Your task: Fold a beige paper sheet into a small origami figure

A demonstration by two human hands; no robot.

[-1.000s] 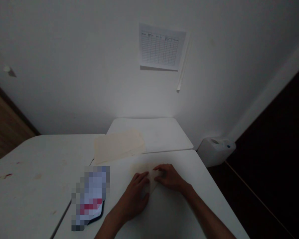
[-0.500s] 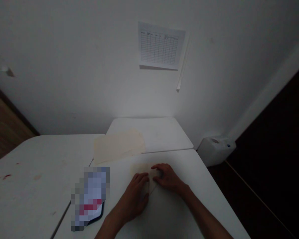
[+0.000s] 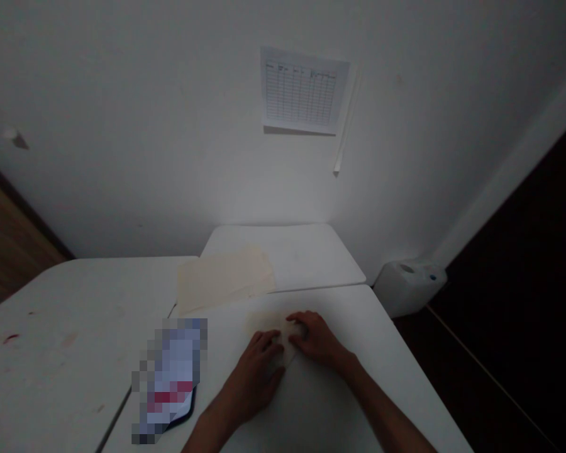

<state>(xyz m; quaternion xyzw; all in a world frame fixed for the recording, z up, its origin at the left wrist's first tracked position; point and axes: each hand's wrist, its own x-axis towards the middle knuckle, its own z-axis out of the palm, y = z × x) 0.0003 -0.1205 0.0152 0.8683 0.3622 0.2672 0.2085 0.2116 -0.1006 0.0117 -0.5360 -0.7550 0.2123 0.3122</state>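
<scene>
A small cream sheet of paper (image 3: 261, 319), with a folded pointed corner toward me, lies on the white table under both hands. My left hand (image 3: 262, 365) rests on its left part, fingers bent forward over the paper and thumb spread apart. On the other side, my right hand (image 3: 314, 336) touches the paper with fingertips and thumb, a gap showing between index finger and thumb. Neither hand lifts the paper. Much of the sheet is hidden beneath the fingers.
Larger cream sheets (image 3: 226, 277) lie at the back left of the table (image 3: 339, 390). A blurred-out phone (image 3: 177, 377) rests left of my left arm. The wall holds a printed chart (image 3: 302, 91). A white plastic jerrycan (image 3: 408, 286) stands beyond the right edge.
My left thumb has shifted slightly forward and right, and its fingers have spread a little on the paper. My right hand stays nearly in place. The view has tilted slightly.
</scene>
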